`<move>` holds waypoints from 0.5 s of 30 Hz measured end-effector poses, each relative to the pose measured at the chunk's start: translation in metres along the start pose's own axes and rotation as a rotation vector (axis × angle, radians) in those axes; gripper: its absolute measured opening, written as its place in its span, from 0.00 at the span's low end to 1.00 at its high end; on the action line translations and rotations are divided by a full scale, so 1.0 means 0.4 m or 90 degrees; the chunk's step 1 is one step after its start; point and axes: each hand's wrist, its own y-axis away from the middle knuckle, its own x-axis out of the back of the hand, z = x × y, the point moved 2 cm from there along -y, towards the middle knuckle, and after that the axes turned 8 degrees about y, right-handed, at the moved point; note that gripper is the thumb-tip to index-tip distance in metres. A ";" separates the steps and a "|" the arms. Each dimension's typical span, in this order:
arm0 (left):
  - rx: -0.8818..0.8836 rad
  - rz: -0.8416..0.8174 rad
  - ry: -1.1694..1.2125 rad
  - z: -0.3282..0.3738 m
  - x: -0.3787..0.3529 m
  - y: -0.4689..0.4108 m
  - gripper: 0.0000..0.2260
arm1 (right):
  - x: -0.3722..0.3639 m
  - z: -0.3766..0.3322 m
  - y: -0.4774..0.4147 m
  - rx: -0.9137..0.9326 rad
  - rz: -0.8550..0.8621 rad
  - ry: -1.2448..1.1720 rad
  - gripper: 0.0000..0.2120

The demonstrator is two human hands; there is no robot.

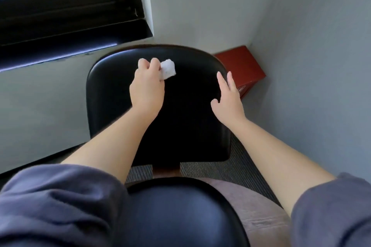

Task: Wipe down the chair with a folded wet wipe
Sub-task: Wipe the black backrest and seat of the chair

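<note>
While the left hand (147, 84) pinches a small, white, folded wet wipe (168, 69) near the top of the black padded chair backrest (186, 106), the right hand (228, 98) hovers beside it, fingers straight and spread.

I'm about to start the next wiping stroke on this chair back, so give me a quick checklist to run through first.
1. Grip of the left hand on the wet wipe: ok.
2. Wipe folded into a compact pad: ok.
3. Wipe touching the chair backrest near its top: cannot tell.
4. The right hand free, fingers straight, by the backrest's right edge: ok.
5. The red box in the corner, out of the stroke's path: ok.
</note>
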 end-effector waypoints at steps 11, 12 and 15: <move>-0.195 0.031 -0.015 -0.014 -0.184 -0.074 0.15 | -0.043 0.066 -0.058 0.014 -0.016 -0.006 0.42; -0.196 0.042 0.029 -0.004 -0.189 -0.084 0.12 | -0.045 0.067 -0.058 0.018 -0.017 -0.012 0.42; -0.246 0.062 0.062 0.036 -0.226 -0.089 0.09 | -0.049 0.084 -0.049 0.034 -0.011 -0.041 0.42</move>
